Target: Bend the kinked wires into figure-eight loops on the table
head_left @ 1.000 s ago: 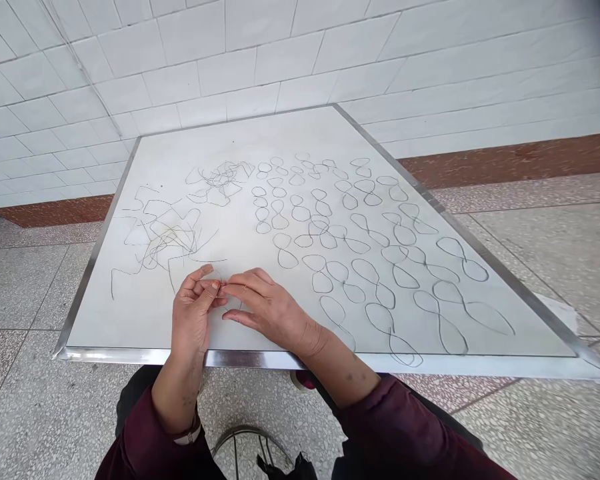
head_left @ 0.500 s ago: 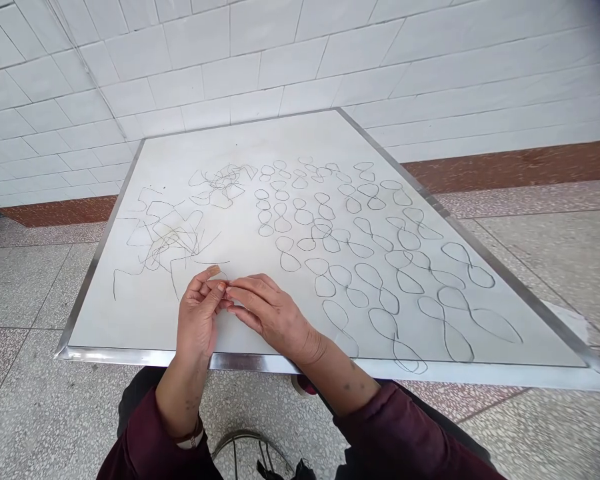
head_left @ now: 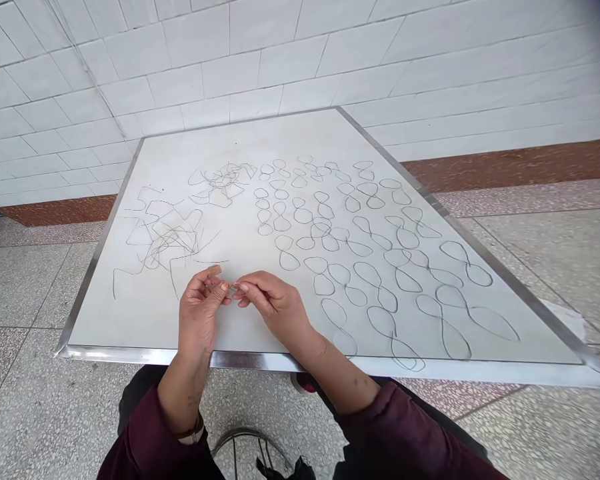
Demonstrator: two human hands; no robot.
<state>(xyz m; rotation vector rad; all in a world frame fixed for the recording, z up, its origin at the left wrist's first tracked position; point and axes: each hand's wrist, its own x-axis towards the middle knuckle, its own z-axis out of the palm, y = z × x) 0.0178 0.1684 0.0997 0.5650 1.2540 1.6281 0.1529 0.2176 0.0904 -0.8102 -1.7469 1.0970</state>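
My left hand [head_left: 200,310] and my right hand [head_left: 273,303] meet fingertip to fingertip above the near edge of a white table [head_left: 145,320]. Both pinch a thin piece of wire [head_left: 233,289] between thumb and fingers; most of it is hidden by the fingers. A tangle of loose bent wires [head_left: 163,237] lies just beyond my left hand. To the right of my right hand lie several wires bent into figure-eight loops [head_left: 370,267], spread in rows.
A second smaller tangle of wire [head_left: 220,181] lies further back. The table has a metal rim [head_left: 130,355] and stands against a white tiled wall [head_left: 280,60]. Speckled floor tiles [head_left: 555,253] lie to the right. A stool frame [head_left: 245,447] shows under me.
My right hand's fingers have curled from lying flat into a pinch on the wire. The left hand has stayed in place.
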